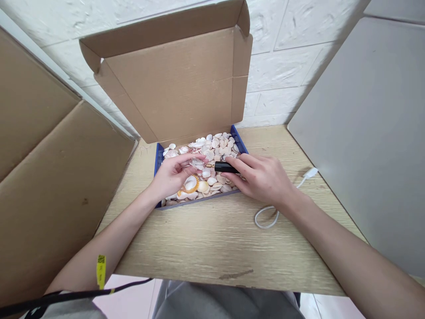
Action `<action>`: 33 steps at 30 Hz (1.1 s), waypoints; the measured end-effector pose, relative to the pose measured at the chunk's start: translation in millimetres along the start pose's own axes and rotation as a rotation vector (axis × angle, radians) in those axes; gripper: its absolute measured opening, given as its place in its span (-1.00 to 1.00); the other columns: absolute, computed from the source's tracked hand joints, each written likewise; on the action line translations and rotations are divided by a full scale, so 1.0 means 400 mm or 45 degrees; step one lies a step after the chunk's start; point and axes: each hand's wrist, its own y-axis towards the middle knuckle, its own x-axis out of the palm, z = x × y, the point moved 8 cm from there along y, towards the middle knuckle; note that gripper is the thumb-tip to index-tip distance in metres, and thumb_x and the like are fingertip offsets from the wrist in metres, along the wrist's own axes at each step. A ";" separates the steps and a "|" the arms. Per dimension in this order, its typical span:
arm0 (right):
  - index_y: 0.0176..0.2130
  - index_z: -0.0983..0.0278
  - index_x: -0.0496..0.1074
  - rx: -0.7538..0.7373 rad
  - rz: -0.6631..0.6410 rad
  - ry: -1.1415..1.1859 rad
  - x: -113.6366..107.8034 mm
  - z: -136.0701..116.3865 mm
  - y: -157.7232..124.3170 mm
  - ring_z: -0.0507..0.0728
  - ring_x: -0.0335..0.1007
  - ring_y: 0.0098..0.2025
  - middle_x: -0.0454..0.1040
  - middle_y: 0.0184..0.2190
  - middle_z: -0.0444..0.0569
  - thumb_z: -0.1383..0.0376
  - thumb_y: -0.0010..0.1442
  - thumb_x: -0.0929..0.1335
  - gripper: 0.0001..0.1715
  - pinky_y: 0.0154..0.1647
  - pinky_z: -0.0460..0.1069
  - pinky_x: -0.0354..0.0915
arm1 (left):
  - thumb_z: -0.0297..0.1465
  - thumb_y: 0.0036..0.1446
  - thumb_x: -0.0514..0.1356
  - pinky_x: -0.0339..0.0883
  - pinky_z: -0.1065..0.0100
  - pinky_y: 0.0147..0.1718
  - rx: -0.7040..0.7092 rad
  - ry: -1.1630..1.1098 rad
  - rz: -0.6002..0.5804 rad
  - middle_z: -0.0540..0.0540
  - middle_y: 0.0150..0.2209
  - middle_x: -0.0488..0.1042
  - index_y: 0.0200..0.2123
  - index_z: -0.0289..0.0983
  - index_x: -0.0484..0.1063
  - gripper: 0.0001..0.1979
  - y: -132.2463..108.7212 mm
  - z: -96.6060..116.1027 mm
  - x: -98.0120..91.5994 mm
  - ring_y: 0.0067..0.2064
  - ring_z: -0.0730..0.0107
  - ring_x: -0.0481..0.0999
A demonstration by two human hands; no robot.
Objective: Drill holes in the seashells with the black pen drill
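My left hand (175, 175) pinches a whitish seashell (197, 164) between thumb and fingers, above an open box. In my right hand (260, 177) is a slim black mini drill (226, 167) with a brass-coloured tip, held level and pointing left. The tip is close to the shell's right side; whether they touch I cannot tell. Under both hands, many loose seashells (217, 179) fill the cardboard box (244, 141) with blue sides. Among them lies an orange-rimmed shell (190, 185), below my left fingers.
The box's brown lid (175, 84) stands raised against the white brick-patterned wall (275, 97). A white cable (265, 226) loops on the wooden table (199, 248) by my right forearm. Cardboard (59, 177) closes off the left side, a grey panel (372, 133) the right. A black cord (129, 283) crosses my left forearm.
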 end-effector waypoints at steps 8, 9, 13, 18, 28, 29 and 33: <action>-0.15 0.33 0.44 0.010 0.005 0.002 -0.002 0.004 0.002 0.03 0.27 -0.46 0.39 -0.49 -0.11 0.11 0.26 0.24 -0.62 -0.50 -0.03 0.02 | -0.44 0.10 0.20 0.47 0.22 -0.12 -0.057 0.026 -0.004 -0.13 -0.11 0.55 -0.12 -0.28 0.50 -0.75 -0.003 -0.001 0.006 -0.13 0.30 0.54; -0.15 0.34 0.44 0.006 0.012 0.004 -0.003 0.004 0.002 0.03 0.26 -0.46 0.39 -0.49 -0.11 0.11 0.26 0.24 -0.62 -0.50 -0.03 0.02 | -0.43 0.10 0.20 0.47 0.22 -0.12 -0.063 0.031 -0.003 -0.13 -0.11 0.55 -0.12 -0.28 0.50 -0.75 -0.003 -0.001 0.006 -0.14 0.30 0.54; -0.10 0.35 0.43 -0.027 0.028 0.020 -0.004 0.006 0.003 0.05 0.25 -0.44 0.40 -0.47 -0.08 0.14 0.25 0.26 -0.63 -0.45 -0.03 0.07 | -0.43 0.09 0.20 0.45 0.24 -0.12 -0.076 0.051 -0.001 -0.14 -0.09 0.55 -0.12 -0.29 0.50 -0.74 -0.003 0.002 0.006 -0.15 0.30 0.55; -0.05 0.33 0.39 -0.066 0.066 -0.019 -0.012 0.008 0.007 0.11 0.29 -0.27 0.48 -0.30 0.01 0.23 0.24 0.28 -0.68 -0.29 0.02 0.12 | -0.42 0.08 0.21 0.45 0.36 -0.30 -0.114 0.112 -0.034 -0.15 -0.12 0.56 -0.10 -0.27 0.49 -0.72 -0.006 0.001 0.014 -0.27 0.34 0.57; -0.02 0.37 0.35 -0.036 0.032 -0.026 -0.001 0.013 0.004 0.13 0.29 -0.26 0.48 -0.24 0.05 0.22 0.25 0.25 -0.63 -0.28 0.02 0.11 | -0.35 0.08 0.21 -0.12 0.50 -0.75 -0.112 0.178 -0.198 0.07 -0.64 0.38 -0.18 -0.26 0.53 -0.77 -0.011 0.003 0.036 -0.70 0.64 0.01; -0.02 0.38 0.36 -0.018 -0.002 -0.008 0.006 0.015 0.002 0.13 0.29 -0.28 0.47 -0.27 0.04 0.19 0.26 0.23 -0.61 -0.32 0.01 0.10 | -0.34 0.08 0.21 -0.15 0.50 -0.75 -0.114 0.188 -0.190 0.10 -0.67 0.31 -0.19 -0.27 0.53 -0.77 -0.010 0.005 0.035 -0.70 0.63 -0.01; -0.11 0.32 0.41 0.056 -0.130 0.050 0.026 0.022 -0.005 0.08 0.29 -0.39 0.44 -0.41 -0.06 0.11 0.28 0.19 -0.60 -0.47 -0.01 0.01 | -0.33 0.06 0.21 -0.16 0.51 -0.75 -0.136 0.210 -0.162 0.10 -0.67 0.25 -0.22 -0.29 0.53 -0.77 -0.010 0.009 0.032 -0.69 0.64 -0.04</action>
